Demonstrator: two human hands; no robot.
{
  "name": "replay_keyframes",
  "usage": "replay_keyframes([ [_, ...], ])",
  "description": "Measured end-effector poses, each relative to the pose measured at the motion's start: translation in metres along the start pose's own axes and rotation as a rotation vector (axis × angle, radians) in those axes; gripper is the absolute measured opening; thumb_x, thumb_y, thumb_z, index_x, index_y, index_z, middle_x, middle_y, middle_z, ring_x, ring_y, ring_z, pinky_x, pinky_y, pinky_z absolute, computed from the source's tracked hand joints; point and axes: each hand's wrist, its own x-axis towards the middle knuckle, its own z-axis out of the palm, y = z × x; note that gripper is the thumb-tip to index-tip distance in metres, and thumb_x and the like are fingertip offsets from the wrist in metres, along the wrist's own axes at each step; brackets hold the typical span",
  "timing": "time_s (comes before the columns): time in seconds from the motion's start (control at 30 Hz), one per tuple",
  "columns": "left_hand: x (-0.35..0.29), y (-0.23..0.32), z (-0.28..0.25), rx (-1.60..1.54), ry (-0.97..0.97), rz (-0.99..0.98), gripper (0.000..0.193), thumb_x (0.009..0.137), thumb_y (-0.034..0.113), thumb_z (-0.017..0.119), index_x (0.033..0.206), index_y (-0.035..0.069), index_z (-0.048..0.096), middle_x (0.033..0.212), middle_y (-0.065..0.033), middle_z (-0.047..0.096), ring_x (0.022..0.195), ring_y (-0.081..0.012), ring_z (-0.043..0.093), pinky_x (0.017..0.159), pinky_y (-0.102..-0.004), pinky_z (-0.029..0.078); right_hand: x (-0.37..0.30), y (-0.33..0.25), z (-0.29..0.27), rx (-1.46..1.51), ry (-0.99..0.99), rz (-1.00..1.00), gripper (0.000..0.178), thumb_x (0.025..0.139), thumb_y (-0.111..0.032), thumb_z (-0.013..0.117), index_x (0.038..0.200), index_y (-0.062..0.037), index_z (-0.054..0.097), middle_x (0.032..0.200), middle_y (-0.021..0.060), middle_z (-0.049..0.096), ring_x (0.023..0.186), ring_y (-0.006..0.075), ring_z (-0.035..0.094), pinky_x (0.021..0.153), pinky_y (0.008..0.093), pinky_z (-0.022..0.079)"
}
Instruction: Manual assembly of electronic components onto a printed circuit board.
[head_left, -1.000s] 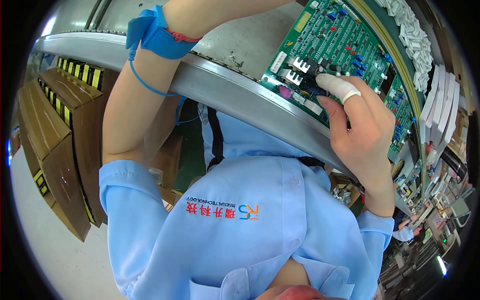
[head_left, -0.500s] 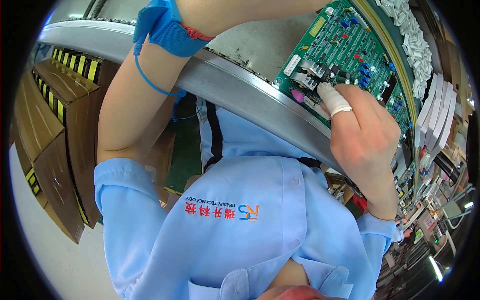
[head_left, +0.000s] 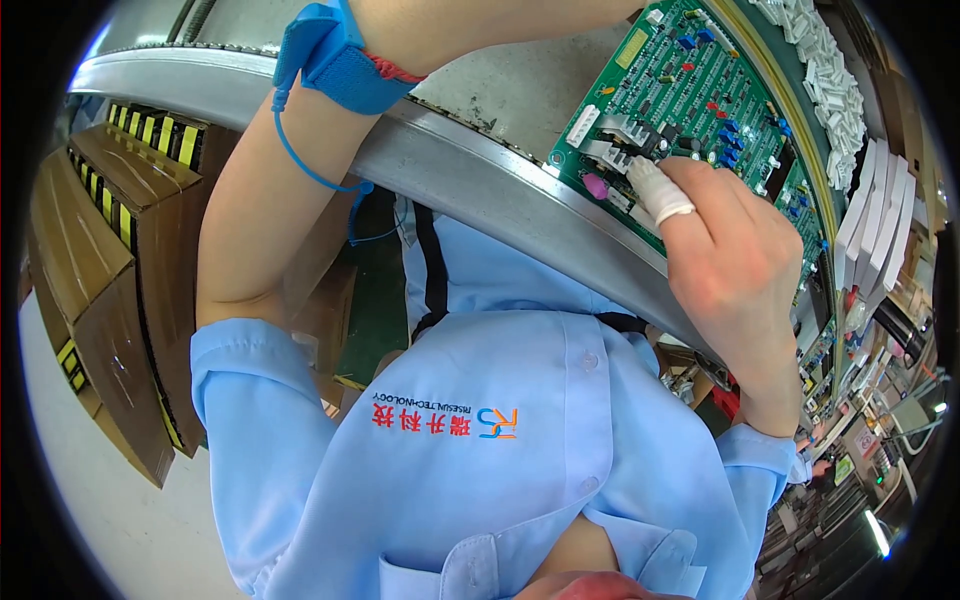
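Observation:
A green circuit board (head_left: pixel 640 95) crowded with small parts lies at the upper right, on the near side of the workbench. Over its near edge my right hand (head_left: pixel 735 235) is closed, fingers curled. White wrapping covers one finger (head_left: pixel 662 192), whose tip is at the silvery metal brackets (head_left: pixel 607 152) beside a pink part (head_left: pixel 595 186). What lies under the fingertips is hidden. My left forearm (head_left: pixel 470 30), with a blue corded wrist strap (head_left: pixel 345 70), crosses the top and leaves the picture, so the left hand is not seen.
A metal rail (head_left: pixel 480 180) runs along the bench's near edge. Brown cartons (head_left: pixel 110 260) with yellow-and-black stripes stand at the left. Beyond the board lie a pile of small white parts (head_left: pixel 825 95) and stacked white strips (head_left: pixel 875 205). The strap's blue cord (head_left: pixel 300 165) hangs by my arm.
My right hand has shifted slightly, its wrapped fingertip moving left and up toward the metal brackets. The left forearm and the board stay almost where they were.

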Motion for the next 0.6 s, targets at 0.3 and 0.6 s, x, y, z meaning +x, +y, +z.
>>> replay_keyframes([
  [0.3, -0.008, -0.021, 0.006, 0.094, -0.116, -0.19, 0.02, 0.084, 0.008, 0.063, 0.102, 0.0, 0.067, 0.097, -0.0074, 0.067, 0.086, -0.0137, 0.063, 0.078, -0.0255, 0.048, -0.07, 0.021, -0.071, 0.173, 0.161, 0.723, 0.024, 0.077, 0.006, 0.069, 0.1, -0.0012, 0.069, 0.085, 0.0055, 0.068, 0.073, 0.0082, 0.059, 0.063, 0.0208, 0.045],
  [0.6, -0.005, -0.009, 0.007, -0.017, -0.188, -0.253, 0.026, 0.096, 0.012, 0.053, 0.113, -0.002, 0.065, 0.085, -0.0026, 0.061, 0.081, -0.0097, 0.053, 0.08, -0.0252, 0.043, -0.387, -0.023, -0.113, -0.434, 0.205, 1.8, 0.023, 0.084, -0.024, 0.066, 0.105, -0.015, 0.069, 0.085, 0.0091, 0.07, 0.076, 0.0211, 0.068, 0.068, 0.032, 0.051],
])
